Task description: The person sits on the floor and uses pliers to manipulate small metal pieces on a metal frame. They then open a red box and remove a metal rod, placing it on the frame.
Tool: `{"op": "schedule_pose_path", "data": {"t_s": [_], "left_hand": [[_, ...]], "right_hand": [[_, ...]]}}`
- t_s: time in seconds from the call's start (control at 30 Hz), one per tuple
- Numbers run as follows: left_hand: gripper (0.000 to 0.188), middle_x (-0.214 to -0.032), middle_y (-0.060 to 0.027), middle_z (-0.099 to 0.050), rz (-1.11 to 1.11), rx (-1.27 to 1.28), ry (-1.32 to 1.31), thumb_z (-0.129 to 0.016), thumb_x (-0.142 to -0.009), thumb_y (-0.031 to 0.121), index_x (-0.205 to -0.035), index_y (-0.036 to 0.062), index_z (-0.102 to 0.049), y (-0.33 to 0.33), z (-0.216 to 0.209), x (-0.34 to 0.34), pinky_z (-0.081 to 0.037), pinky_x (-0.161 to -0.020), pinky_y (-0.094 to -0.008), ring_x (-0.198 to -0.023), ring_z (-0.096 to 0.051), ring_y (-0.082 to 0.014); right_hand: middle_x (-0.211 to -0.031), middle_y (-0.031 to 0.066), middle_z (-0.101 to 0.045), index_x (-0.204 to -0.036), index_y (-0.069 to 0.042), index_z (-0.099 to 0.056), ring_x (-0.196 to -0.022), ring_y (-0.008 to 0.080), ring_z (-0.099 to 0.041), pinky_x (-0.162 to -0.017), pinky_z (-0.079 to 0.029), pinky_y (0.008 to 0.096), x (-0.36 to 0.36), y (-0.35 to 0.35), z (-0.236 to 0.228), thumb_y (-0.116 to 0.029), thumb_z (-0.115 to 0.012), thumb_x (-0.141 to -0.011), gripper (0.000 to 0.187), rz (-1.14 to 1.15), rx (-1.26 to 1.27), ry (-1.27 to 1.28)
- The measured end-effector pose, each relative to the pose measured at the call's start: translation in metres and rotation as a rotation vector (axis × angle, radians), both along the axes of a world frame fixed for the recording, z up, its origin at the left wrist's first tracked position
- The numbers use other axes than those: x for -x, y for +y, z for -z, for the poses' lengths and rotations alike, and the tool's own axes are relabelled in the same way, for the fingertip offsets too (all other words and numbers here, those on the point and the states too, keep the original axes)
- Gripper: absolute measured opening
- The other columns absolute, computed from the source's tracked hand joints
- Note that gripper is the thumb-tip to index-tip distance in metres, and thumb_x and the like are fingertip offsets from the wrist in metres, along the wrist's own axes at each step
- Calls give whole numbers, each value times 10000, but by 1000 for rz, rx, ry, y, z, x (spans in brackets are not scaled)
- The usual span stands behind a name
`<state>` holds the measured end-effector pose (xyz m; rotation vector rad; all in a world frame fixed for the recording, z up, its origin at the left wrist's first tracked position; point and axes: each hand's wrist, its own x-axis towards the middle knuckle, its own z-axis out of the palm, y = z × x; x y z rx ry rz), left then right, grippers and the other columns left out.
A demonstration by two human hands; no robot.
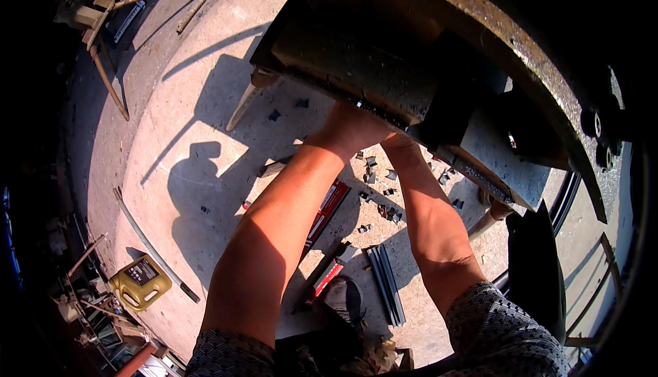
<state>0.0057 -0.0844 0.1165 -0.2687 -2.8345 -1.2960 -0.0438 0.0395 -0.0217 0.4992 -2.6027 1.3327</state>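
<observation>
Under the dark steel workbench, at its near edge: both hands reaching up against the underside. Left hand pressed to the lower lip of the bench, fingers tucked out of sight beneath it; cannot tell how far open, or what, if anything, gripped. Right hand just beside it to the right, almost wholly hidden by the bench edge, only the wrist showing; cannot tell its grasp either. Bare forearms running up from the near edge, patterned sleeves at the elbows.

Below the hands, on the concrete floor: small dark metal clips scattered loosely, some near the wrists, more trailing right. Between the forearms, a red flat box lying slantwise, partly covered by the left arm. Nearer, a red-handled tool and, just right of it, a bundle of dark flat strips lying side by side. Dark shoe at the near edge between the arms.

Further out: bench legs, one pale leg slanting at far left of the bench, another at right. Long grey rod lying on the floor to the left, yellow jug near its end. Rusty bent rods at far left. Large rusted curved rim arching overhead at right, blocking most of the view on that side. Hard shadow of the person's head and bench across the concrete.
</observation>
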Motion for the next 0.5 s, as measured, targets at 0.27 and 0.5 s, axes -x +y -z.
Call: {"op": "schedule_pose_path", "data": {"t_s": [0.27, 0.5], "left_hand": [[256, -854, -231, -728, -136, -248, 160, -705, -907, 274, -952, 27, -753, 10, 45, -38, -588, -809, -520, -877, -704, -483], [349, -1228, -234, -714, -187, -134, 75, -696, -971, 213, -1256, 13, -690, -4, 24, -33, -537, -981, -491, -1151, -668, -461]], "right_hand": [[-1231, 118, -746, -1263, -21, -727, -1168, 204, -677, -1001, -533, 362, -77, 13, 8, -142, -712, -979, 309, -161, 137, -13], [-1382, 135, -705, -1375, 0, -673, -1317, 201, -614, -1145, -461, 364, -61, 28, 13, -61, -621, -1027, 357, -220, -1648, 1053]]}}
